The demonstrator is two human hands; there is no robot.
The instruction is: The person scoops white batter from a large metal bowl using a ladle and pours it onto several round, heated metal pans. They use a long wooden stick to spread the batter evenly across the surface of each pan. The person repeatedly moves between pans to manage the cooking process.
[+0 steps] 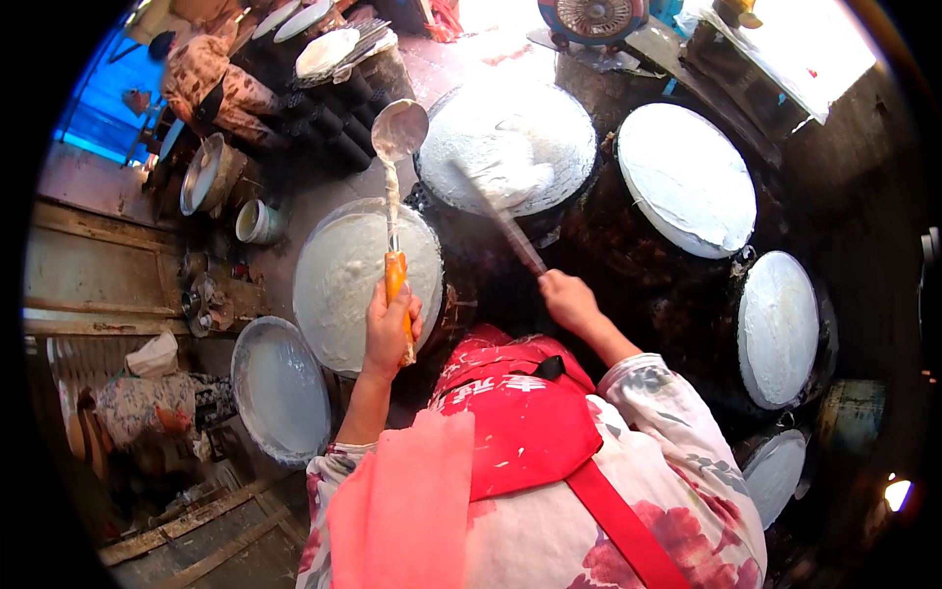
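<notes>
My left hand point(392, 324) is closed round the orange handle of a ladle point(399, 128). The ladle points away from me, its bowl and shaft smeared with pale batter. Below it stands a wide round tub of thick batter point(339, 285). In my right hand point(572, 302) is a long, narrow flat blade, like a spatula point(505, 224), blurred by motion. Its far end reaches over a round griddle point(456, 137) covered with white batter, which lies in uneven folds near the blade. Whether the tip touches the batter I cannot tell.
More round griddles bearing white sheets curve round on my right, among them one griddle point(687, 182). At left are a basin of whitish liquid point(282, 393) and a white bucket point(259, 223). A fan point(594, 18) stands at the back. Another person point(211, 79) is at far left.
</notes>
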